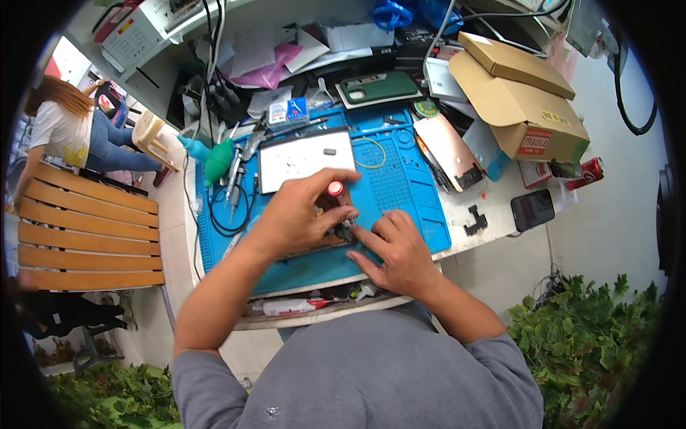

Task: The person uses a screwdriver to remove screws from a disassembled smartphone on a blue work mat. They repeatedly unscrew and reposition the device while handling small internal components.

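In the head view, the left hand (296,214) pinches a slim red-topped screwdriver (335,189) between its fingers, over a dark, flat, oblong device (314,249) on the near part of the blue rubber mat (371,187). The right hand (400,250) has thumb and forefinger spread at the device's right end; any grip is unclear. Screwdriving seems in hand; the next move calls for steadiness.

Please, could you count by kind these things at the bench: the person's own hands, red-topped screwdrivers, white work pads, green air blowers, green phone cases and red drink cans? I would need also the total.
Person's own hands, left hand and right hand: 2
Red-topped screwdriver: 1
White work pad: 1
Green air blower: 1
Green phone case: 1
Red drink can: 1
Total: 7
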Action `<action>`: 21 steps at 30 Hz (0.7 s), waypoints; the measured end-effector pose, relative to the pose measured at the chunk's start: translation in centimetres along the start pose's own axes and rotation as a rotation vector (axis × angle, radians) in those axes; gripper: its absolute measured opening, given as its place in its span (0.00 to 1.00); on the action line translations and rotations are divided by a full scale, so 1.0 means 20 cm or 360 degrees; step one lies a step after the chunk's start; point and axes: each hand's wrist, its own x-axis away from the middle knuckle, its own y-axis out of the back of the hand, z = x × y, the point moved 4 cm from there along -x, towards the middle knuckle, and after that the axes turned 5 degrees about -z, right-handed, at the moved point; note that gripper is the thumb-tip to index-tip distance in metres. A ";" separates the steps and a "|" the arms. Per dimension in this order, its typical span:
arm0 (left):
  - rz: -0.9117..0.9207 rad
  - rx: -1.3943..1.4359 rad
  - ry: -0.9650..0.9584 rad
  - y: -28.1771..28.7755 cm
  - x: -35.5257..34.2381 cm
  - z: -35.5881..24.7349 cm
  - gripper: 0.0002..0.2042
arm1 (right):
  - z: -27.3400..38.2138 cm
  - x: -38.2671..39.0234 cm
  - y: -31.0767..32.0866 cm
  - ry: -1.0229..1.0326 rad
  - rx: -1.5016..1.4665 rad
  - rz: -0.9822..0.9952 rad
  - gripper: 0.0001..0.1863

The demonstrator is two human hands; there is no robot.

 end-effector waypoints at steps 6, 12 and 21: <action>-0.0970 0.0580 0.0067 0.30 0.16 0.21 0.07 | 0.00 -0.02 0.01 -0.0025 0.0019 0.0066 0.25; -0.1170 0.0618 0.0141 0.46 0.12 0.34 0.21 | 0.00 -0.03 -0.01 -0.0066 0.0023 0.0121 0.20; -0.0983 -0.0196 -0.0006 0.33 0.03 0.26 0.43 | 0.00 -0.04 0.00 -0.0095 -0.0007 0.0096 0.18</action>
